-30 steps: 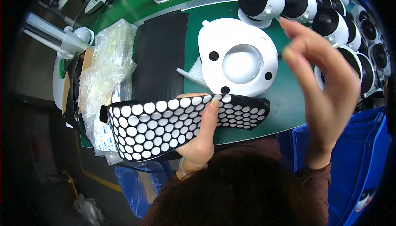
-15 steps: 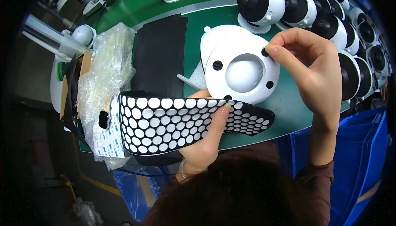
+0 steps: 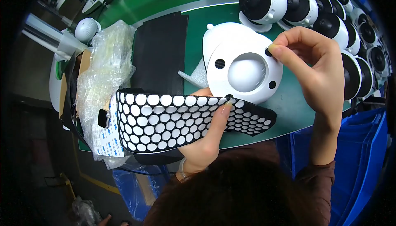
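Observation:
A white round-bodied device (image 3: 227, 36) lies with its ring-shaped base (image 3: 214, 79) facing up and a white dome in the ring's opening. Small round black pads (image 3: 220, 64) sit on that ring. My left hand (image 3: 210, 137) grips a bent black sheet of pads (image 3: 165, 121), covered in rows of white discs. Its thumb presses the sheet against the base's near edge; the other fingers are mostly hidden behind. With thumb and forefinger, my right hand (image 3: 307, 63) pinches a black pad (image 3: 268, 52) at the base's upper right rim.
Several similar white devices with black fronts (image 3: 258, 1) stand at the far right. Left of the work lie a flat black sheet (image 3: 161, 55) and clear plastic wrap (image 3: 105, 57), with a dark square-faced object (image 3: 103, 118) on white printed paper. Blue bins (image 3: 354, 151) stand below the table's right edge.
The device and both hands appear very slightly shifted right in the picture, along with some surroundings. My right hand keeps its pinch at the rim, and the left keeps its hold on the sheet.

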A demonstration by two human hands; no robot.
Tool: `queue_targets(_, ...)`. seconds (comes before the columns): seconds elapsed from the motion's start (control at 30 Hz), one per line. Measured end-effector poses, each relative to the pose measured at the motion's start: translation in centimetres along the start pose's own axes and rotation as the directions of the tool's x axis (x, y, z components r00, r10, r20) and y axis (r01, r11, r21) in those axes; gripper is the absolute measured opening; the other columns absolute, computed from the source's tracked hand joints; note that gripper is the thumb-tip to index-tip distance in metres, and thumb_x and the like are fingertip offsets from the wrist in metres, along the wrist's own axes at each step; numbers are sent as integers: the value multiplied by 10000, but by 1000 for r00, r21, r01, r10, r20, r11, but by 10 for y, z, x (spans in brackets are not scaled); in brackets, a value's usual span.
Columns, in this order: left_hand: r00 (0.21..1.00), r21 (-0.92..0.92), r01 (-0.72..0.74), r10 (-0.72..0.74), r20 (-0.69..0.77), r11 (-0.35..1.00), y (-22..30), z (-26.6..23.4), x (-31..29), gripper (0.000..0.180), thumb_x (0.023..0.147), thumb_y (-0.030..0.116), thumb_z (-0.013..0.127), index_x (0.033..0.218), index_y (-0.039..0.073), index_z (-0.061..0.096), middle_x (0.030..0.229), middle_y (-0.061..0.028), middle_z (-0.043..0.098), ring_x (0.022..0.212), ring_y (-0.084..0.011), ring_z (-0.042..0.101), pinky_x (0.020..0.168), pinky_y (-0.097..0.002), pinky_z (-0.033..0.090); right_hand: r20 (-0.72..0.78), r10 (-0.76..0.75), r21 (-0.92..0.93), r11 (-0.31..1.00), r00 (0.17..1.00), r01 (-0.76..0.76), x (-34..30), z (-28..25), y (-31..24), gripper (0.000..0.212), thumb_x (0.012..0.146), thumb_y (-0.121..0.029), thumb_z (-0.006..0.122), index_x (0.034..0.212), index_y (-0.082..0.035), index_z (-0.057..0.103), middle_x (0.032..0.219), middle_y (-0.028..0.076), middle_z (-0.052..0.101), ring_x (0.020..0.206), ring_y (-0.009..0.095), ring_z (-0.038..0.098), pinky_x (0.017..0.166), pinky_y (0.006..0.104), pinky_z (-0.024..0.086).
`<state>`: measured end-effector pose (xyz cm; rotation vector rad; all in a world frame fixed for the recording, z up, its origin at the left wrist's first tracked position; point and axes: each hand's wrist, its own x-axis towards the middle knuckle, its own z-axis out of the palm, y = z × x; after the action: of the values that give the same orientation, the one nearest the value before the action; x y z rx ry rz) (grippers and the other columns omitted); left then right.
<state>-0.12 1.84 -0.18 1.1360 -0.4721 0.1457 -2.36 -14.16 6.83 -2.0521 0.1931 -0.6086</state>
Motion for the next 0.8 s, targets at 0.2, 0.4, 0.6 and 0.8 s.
queue_targets(0.2,1000,1,-1,1,16,1000,7,1,0,402,643,-118,572,1016,-87,425,850,-139,562,759,-148,536,719,-233,413,19,-21,-68,997,1000,22,4,-5,0,137,708,-84,613,790,11,557,692,50,590,630,66,543,600,153,415)
queue_targets(0.4,996,-39,77,-75,43,996,1,3,4,307,689,-90,559,984,-90,474,845,-117,568,753,-125,537,702,-209,417,203,-182,92,982,962,166,24,-19,14,336,763,-141,541,1078,-27,506,854,66,607,802,108,569,655,202,450)
queue_targets(0.6,956,57,273,-277,93,960,29,-32,11,489,671,-68,567,1121,-61,374,820,-79,538,708,-81,486,676,-188,392,831,-292,-138,717,474,684,75,18,-38,277,622,-169,642,867,-45,615,731,97,594,634,223,568,581,291,446)
queue_targets(0.8,955,199,298,-291,-63,934,33,-71,12,391,630,-24,520,1009,-90,449,805,-112,532,702,-124,495,686,-213,396,688,89,-229,968,721,100,199,38,-56,174,588,-132,646,720,-20,638,607,28,589,533,117,556,459,243,413)
